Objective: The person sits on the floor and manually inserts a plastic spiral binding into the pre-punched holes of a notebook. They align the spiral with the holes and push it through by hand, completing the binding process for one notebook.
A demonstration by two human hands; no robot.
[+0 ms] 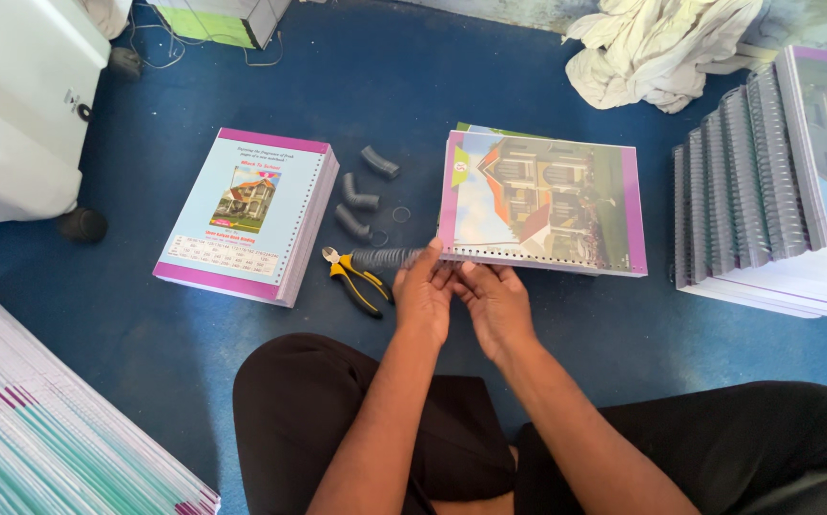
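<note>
A grey wire coil (385, 257) was pinched by the left hand (423, 296) at the booklet's (542, 202) punched edge, steadied by the right hand's (495, 303) closed fingertips, apparently for threading. Yellow-handled pliers (356, 281) lay at nine o'clock on the floor (413, 86).

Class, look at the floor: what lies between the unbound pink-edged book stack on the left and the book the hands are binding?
In the head view: short grey coil pieces, small rings and yellow-handled pliers.

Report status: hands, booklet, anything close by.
Left hand and right hand on booklet edge, at spiral coil. Pliers beside left hand.
</note>
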